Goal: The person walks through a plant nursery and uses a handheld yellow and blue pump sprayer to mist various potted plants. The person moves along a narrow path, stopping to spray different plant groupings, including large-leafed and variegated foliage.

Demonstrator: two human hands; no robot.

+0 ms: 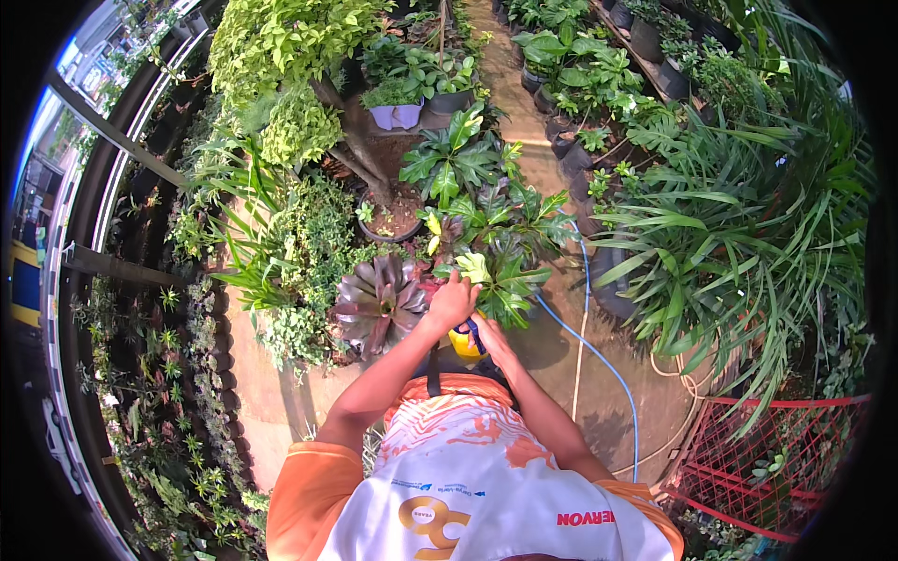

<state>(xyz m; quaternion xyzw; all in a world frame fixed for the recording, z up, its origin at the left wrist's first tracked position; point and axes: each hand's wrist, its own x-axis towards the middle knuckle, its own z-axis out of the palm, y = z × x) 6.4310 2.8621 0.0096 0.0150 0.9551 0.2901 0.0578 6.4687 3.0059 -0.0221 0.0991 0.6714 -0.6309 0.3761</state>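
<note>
In front of my waist, my right hand [487, 335] is closed around the dark blue upper part of a yellow container [465, 344]. Its exact kind is hard to make out. Just above and left of it is my left hand [453, 298], fingers curled; what they hold, if anything, is hidden. The fingertips are beside the light green leaves [473, 267] of a broad-leaved plant [510, 280]. Left of my left hand stands a purple-brown rosette plant [380, 304].
A small tree grows in a round pot [391, 224] ahead. A blue hose [606, 363] and a pale hose [579, 374] lie along the path at right. Long-leaved plants [692, 234] and a red mesh rack [762, 458] stand right; planted shelves line the left.
</note>
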